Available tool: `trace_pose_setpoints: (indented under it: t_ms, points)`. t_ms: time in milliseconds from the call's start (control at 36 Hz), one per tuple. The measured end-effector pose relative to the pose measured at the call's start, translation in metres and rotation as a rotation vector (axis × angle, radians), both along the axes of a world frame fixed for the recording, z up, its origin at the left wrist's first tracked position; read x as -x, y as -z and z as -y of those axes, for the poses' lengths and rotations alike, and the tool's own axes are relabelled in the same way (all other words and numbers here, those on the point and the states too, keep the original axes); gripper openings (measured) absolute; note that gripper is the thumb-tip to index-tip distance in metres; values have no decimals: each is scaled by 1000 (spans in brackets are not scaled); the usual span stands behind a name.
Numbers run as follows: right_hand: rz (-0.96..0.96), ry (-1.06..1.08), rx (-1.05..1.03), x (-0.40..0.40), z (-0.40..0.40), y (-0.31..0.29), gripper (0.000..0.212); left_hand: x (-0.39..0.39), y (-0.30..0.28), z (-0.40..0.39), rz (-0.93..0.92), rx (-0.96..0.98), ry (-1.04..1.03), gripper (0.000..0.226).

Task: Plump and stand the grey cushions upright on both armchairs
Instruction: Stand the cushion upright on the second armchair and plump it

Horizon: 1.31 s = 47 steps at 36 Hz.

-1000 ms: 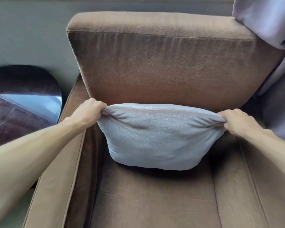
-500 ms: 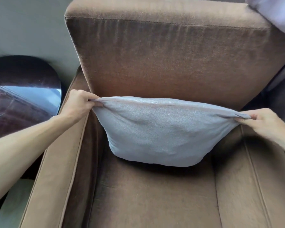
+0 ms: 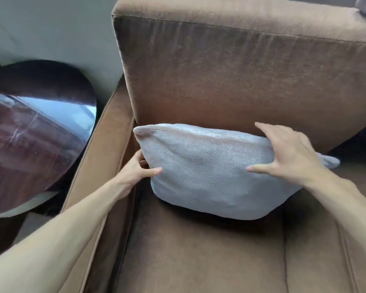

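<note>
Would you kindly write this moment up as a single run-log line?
step: plumping | grey cushion: upright against armchair backrest | left hand: gripping left edge | right hand: open, fingers spread on right side

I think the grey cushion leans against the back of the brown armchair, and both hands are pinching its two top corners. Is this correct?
Not quite. The grey cushion does lean against the back of the brown armchair, but the head view shows both top corners free. The left hand holds its left side lower down, and the right hand lies spread over its upper right part.
</note>
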State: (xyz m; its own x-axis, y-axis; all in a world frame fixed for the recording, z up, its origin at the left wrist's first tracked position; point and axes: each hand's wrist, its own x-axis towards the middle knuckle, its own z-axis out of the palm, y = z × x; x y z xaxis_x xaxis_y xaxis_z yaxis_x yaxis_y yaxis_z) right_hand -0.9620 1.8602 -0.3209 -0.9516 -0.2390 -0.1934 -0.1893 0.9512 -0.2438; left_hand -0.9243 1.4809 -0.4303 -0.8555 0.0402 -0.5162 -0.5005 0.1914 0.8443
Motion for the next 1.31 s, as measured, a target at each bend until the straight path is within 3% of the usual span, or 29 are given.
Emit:
trace_pose_setpoints:
  t_ms: [56, 111, 194, 222, 306, 361, 472, 556, 639, 694, 778, 889, 972, 1056, 1194, 1250, 1306]
  points:
    - [34, -53, -49, 9, 28, 12, 129, -5, 13, -11, 54, 29, 90, 132]
    - [78, -71, -100, 20, 47, 23, 119, -3, 24, -25, -12, 52, 104, 139]
    - [-46, -66, -87, 32, 54, 34, 56, 5, 27, -36, -80, 181, -96, 115]
    - [-110, -53, -57, 33, 53, 35, 44, 8, 28, -38, -97, 231, -147, 104]
    - [-183, -7, -1, 35, 52, 33, 41, 11, 34, -38, -98, 348, -166, 81]
    - [-116, 30, -2, 37, 54, 31, 43, 10, 38, -38, -75, 398, -145, 72]
    - [-58, 17, 110, 21, 44, 34, 67, -14, 24, -41, 104, 588, -43, 88]
    - [-295, -134, 313, -19, 29, 39, 40, -40, 29, -26, 98, 611, 26, 71]
    - [-268, -256, 423, -68, 22, 46, 10, -53, 34, -15, 136, 654, 314, 52]
    - [-82, -227, 418, -88, 23, 58, 22, -55, 27, -25, 157, 689, 645, 47]
    - [618, -22, 427, -86, 32, 76, 38, -41, 12, -61, 170, 514, 912, 39]
    - [882, -78, 167, -59, 46, 91, 63, -2, 4, -113, 254, 464, 909, 60]
    - [1080, 114, 243, -36, 47, 86, 73, 28, -1, -130, 444, 450, 896, 75]
    - [1074, 245, 352, -17, 32, 92, 76, 45, -7, -128, 505, 474, 901, 81]
    - [989, 232, 227, -4, 7, 93, 74, 58, -19, -121, 459, 535, 816, 77]
    - [944, 261, 226, -8, 5, 94, 86, 55, -14, -120, 399, 509, 778, 70]
    - [892, 270, 250, -15, 4, 102, 111, 45, -2, -115, 334, 500, 792, 66]
